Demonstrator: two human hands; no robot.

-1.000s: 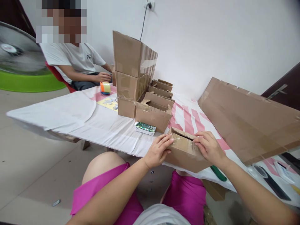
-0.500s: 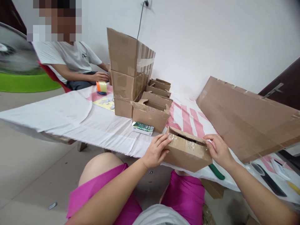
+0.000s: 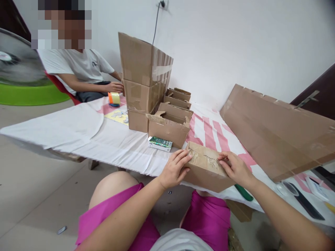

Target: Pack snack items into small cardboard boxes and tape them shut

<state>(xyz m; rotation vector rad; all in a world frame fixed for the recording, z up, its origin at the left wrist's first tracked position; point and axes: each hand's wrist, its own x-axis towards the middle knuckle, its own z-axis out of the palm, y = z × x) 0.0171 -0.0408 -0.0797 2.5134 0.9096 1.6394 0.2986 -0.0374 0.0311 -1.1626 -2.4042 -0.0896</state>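
Note:
A small brown cardboard box [image 3: 206, 174] rests at the table's near edge in front of me. Its top flaps lie folded down, with a rough seam and clear tape across them. My left hand [image 3: 176, 167] is closed round the box's left end, fingertips on the top and thumb against the near side. On the right end, my right hand [image 3: 234, 167] has its fingers bent and pinched at the flap. What the box holds is hidden. Just behind it lies a small green and white carton [image 3: 160, 144].
Open cardboard boxes [image 3: 169, 129] line up beyond, beside a tall stack of taped boxes [image 3: 137, 94]. A tape roll [image 3: 114, 98] sits on the left. Rightward are a large cardboard box [image 3: 272, 132], a green handle [image 3: 244, 192] and a black-handled tool [image 3: 306, 202]. A person [image 3: 78, 69] sits across.
The box's raised top flap has come down flat, closing the dark gap. My right hand has moved slightly left onto the top, while my left hand stays at the same end.

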